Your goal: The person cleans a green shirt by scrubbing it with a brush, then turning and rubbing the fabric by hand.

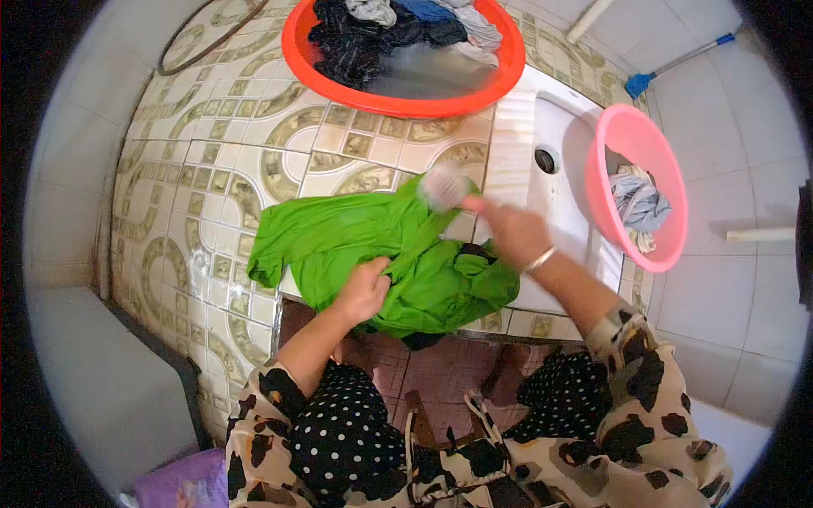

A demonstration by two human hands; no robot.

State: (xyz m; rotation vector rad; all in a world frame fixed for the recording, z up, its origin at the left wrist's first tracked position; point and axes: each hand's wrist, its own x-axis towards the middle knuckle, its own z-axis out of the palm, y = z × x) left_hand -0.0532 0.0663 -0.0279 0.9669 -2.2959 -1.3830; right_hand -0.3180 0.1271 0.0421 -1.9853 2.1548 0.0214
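Observation:
A bright green garment [339, 222] lies crumpled over the tiled ledge, its front part hanging at the edge. My left hand [364, 292] is closed on a fold of it near the middle. In my right hand [512, 233], with a bangle at the wrist, is a scrubbing brush [446, 187], pale and smeared by motion. The brush is over the far right part of the garment, by a raised green fold; whether its bristles touch the cloth I cannot tell, as they are hidden.
A red basin [406, 107] with dark and light clothes in greyish water stands at the back. Right of the garment is a white squat toilet [555, 203]; a pink basin [597, 182] holding clothes leans over it. A blue-headed brush [641, 83] rests by the wall.

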